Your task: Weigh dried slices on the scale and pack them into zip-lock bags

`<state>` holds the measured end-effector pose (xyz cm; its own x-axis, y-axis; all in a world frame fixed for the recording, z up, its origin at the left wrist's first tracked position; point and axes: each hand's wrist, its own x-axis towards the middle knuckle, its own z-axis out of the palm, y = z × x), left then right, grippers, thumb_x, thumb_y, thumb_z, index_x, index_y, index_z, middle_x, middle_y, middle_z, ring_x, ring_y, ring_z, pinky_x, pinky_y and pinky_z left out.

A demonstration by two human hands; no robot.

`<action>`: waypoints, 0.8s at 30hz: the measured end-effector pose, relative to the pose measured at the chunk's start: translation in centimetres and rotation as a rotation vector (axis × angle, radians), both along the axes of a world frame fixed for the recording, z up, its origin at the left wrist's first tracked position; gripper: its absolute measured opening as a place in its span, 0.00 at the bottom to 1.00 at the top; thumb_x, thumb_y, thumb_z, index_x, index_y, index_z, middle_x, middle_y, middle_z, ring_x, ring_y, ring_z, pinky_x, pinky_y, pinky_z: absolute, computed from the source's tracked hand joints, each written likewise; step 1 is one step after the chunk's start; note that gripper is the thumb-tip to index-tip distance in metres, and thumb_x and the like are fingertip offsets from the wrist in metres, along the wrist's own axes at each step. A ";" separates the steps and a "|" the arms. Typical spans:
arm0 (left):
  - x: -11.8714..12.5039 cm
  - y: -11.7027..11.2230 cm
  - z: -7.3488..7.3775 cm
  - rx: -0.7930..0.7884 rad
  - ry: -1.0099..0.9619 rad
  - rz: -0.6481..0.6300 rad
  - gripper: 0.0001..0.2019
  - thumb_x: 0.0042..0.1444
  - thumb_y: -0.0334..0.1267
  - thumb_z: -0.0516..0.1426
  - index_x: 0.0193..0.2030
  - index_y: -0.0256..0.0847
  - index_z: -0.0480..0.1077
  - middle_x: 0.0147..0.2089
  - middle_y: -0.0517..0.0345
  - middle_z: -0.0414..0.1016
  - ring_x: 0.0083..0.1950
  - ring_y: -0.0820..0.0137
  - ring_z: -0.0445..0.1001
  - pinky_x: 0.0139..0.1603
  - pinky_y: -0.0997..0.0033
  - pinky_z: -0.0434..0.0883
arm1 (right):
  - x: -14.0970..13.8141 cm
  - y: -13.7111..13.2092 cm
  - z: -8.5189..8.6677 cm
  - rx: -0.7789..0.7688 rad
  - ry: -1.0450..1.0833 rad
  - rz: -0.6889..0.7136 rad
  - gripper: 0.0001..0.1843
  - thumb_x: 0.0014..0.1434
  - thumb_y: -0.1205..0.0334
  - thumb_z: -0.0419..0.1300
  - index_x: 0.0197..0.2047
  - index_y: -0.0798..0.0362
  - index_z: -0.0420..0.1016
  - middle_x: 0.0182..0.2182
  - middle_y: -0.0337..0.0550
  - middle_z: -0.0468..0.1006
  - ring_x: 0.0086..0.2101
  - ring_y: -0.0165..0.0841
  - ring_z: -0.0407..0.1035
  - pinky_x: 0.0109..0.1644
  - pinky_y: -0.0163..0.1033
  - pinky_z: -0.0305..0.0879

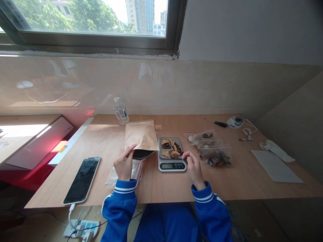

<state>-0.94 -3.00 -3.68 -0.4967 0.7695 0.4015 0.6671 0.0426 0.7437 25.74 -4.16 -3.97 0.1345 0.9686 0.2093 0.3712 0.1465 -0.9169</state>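
Observation:
My left hand (124, 163) pinches the near edge of a brown paper pouch (140, 135) lying on the wooden table (247, 174), with a dark bowl-like thing (142, 154) just under the pouch. My right hand (193, 165) rests with curled fingers at the right edge of a small digital scale (172, 165). Several dried brown slices (171, 148) lie on the scale's plate. Whether the right fingers pinch a slice I cannot make out.
Clear zip bags of dried pieces (211, 148) lie right of the scale, an empty clear bag (135, 171) under my left hand. A phone (82, 179) sits at the left, a water bottle (120, 111) at the back. Screwdriver (217, 123), small round device (235, 121), white paper (275, 166) at right.

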 end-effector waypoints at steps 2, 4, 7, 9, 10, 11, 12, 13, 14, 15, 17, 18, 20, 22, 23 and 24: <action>0.0 0.0 -0.1 -0.005 -0.002 -0.005 0.11 0.54 0.38 0.58 0.43 0.53 0.76 0.46 0.62 0.78 0.48 0.66 0.76 0.38 0.75 0.71 | 0.0 0.3 0.7 0.024 -0.083 0.015 0.12 0.59 0.60 0.46 0.27 0.52 0.64 0.25 0.38 0.68 0.29 0.30 0.64 0.35 0.34 0.60; 0.0 0.0 -0.2 -0.008 -0.005 -0.014 0.11 0.54 0.38 0.58 0.43 0.53 0.76 0.46 0.62 0.78 0.49 0.66 0.76 0.39 0.74 0.71 | -0.2 0.5 1.0 0.034 -0.191 0.045 0.11 0.59 0.56 0.51 0.29 0.52 0.66 0.27 0.38 0.71 0.31 0.31 0.66 0.37 0.34 0.61; 0.0 -0.1 -0.3 -0.004 -0.008 -0.022 0.11 0.54 0.37 0.58 0.44 0.53 0.76 0.46 0.63 0.78 0.49 0.66 0.75 0.39 0.74 0.71 | -0.7 0.9 1.0 0.010 -0.333 0.096 0.10 0.57 0.55 0.54 0.38 0.51 0.70 0.31 0.39 0.74 0.32 0.31 0.69 0.37 0.34 0.63; 0.0 -0.1 -0.3 -0.001 0.003 -0.021 0.11 0.54 0.36 0.58 0.43 0.53 0.76 0.46 0.63 0.78 0.49 0.66 0.75 0.39 0.75 0.71 | -1.0 1.1 0.9 -0.004 -0.409 0.103 0.12 0.57 0.57 0.54 0.44 0.50 0.71 0.35 0.41 0.77 0.33 0.32 0.71 0.35 0.34 0.64; 0.0 -0.2 -0.3 0.000 0.010 -0.021 0.11 0.53 0.36 0.58 0.43 0.53 0.76 0.46 0.63 0.78 0.49 0.66 0.76 0.39 0.75 0.71 | -1.1 1.2 0.8 -0.001 -0.446 0.091 0.13 0.57 0.58 0.54 0.45 0.49 0.71 0.38 0.42 0.77 0.34 0.34 0.72 0.35 0.35 0.65; 0.0 -0.2 -0.4 0.000 0.017 -0.021 0.11 0.53 0.36 0.59 0.43 0.53 0.76 0.46 0.63 0.78 0.49 0.66 0.76 0.38 0.75 0.71 | -1.1 1.2 0.7 0.008 -0.480 0.075 0.14 0.57 0.59 0.54 0.46 0.49 0.71 0.40 0.43 0.77 0.35 0.35 0.72 0.36 0.36 0.66; 0.0 -0.2 -0.4 0.002 0.022 -0.021 0.11 0.53 0.35 0.59 0.43 0.53 0.76 0.46 0.62 0.78 0.49 0.66 0.76 0.38 0.76 0.71 | -1.2 1.3 0.6 0.020 -0.508 0.059 0.14 0.57 0.59 0.54 0.47 0.49 0.71 0.42 0.44 0.77 0.37 0.36 0.73 0.37 0.37 0.66; 0.0 -0.2 -0.5 0.004 0.025 -0.023 0.11 0.53 0.35 0.59 0.43 0.53 0.76 0.46 0.62 0.78 0.49 0.66 0.76 0.38 0.76 0.71 | -1.2 1.4 0.6 0.032 -0.531 0.047 0.15 0.57 0.59 0.54 0.48 0.49 0.71 0.43 0.44 0.77 0.38 0.37 0.73 0.38 0.38 0.67; 0.0 -0.3 -0.5 0.005 0.027 -0.024 0.11 0.53 0.35 0.59 0.43 0.53 0.76 0.46 0.62 0.77 0.49 0.66 0.76 0.37 0.76 0.71 | -1.3 1.5 0.5 0.040 -0.556 0.037 0.15 0.57 0.59 0.54 0.48 0.49 0.71 0.42 0.45 0.78 0.38 0.37 0.73 0.39 0.39 0.67; 0.0 -0.3 -0.6 0.005 0.029 -0.025 0.11 0.53 0.35 0.58 0.43 0.53 0.76 0.46 0.62 0.77 0.49 0.66 0.76 0.37 0.75 0.71 | -1.4 1.6 0.5 0.044 -0.588 0.029 0.16 0.58 0.59 0.54 0.49 0.49 0.71 0.42 0.45 0.78 0.38 0.37 0.73 0.39 0.39 0.66; 0.0 -0.3 -0.7 0.005 0.033 -0.026 0.12 0.54 0.35 0.58 0.43 0.54 0.75 0.47 0.63 0.77 0.49 0.66 0.76 0.38 0.75 0.71 | -1.8 1.8 0.5 0.047 -0.677 0.029 0.16 0.58 0.59 0.55 0.49 0.48 0.72 0.39 0.45 0.77 0.37 0.38 0.72 0.39 0.40 0.65; 0.0 -0.4 -0.8 0.006 0.034 -0.024 0.12 0.54 0.35 0.58 0.43 0.54 0.75 0.46 0.63 0.77 0.49 0.66 0.76 0.37 0.75 0.71 | -2.1 1.9 0.5 0.049 -0.729 0.033 0.16 0.57 0.59 0.56 0.50 0.48 0.72 0.38 0.45 0.77 0.37 0.38 0.72 0.39 0.41 0.65; 0.1 -0.4 -0.8 0.008 0.033 -0.019 0.12 0.54 0.36 0.58 0.44 0.54 0.75 0.46 0.63 0.78 0.49 0.66 0.76 0.37 0.75 0.71 | -2.7 2.1 0.4 0.067 -0.814 0.030 0.17 0.57 0.59 0.57 0.50 0.48 0.72 0.36 0.46 0.74 0.37 0.39 0.70 0.40 0.42 0.63; 0.1 -0.4 -0.8 0.010 0.023 -0.013 0.12 0.54 0.36 0.58 0.43 0.54 0.75 0.46 0.63 0.77 0.49 0.66 0.76 0.38 0.75 0.71 | -3.2 2.2 0.4 0.094 -0.852 0.003 0.17 0.56 0.58 0.58 0.50 0.50 0.72 0.35 0.46 0.71 0.37 0.40 0.68 0.40 0.42 0.61; 0.1 -0.4 -0.7 0.010 0.018 -0.010 0.12 0.54 0.36 0.58 0.43 0.54 0.76 0.47 0.63 0.77 0.49 0.66 0.76 0.38 0.75 0.71 | -3.4 2.3 0.4 0.106 -0.863 -0.015 0.17 0.57 0.57 0.58 0.50 0.50 0.72 0.34 0.46 0.70 0.36 0.40 0.68 0.40 0.41 0.61; 0.1 -0.4 -0.7 0.009 0.014 -0.007 0.11 0.54 0.36 0.58 0.43 0.54 0.76 0.47 0.64 0.77 0.49 0.66 0.76 0.38 0.75 0.71 | -3.4 2.4 0.3 0.115 -0.876 -0.029 0.17 0.57 0.57 0.58 0.49 0.50 0.72 0.34 0.46 0.69 0.36 0.39 0.67 0.39 0.41 0.60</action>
<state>-0.88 -3.38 -4.37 -0.4855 0.7693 0.4153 0.6781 0.0315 0.7343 22.31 -1.80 -3.63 -0.0960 0.9339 0.3444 0.9386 0.2001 -0.2811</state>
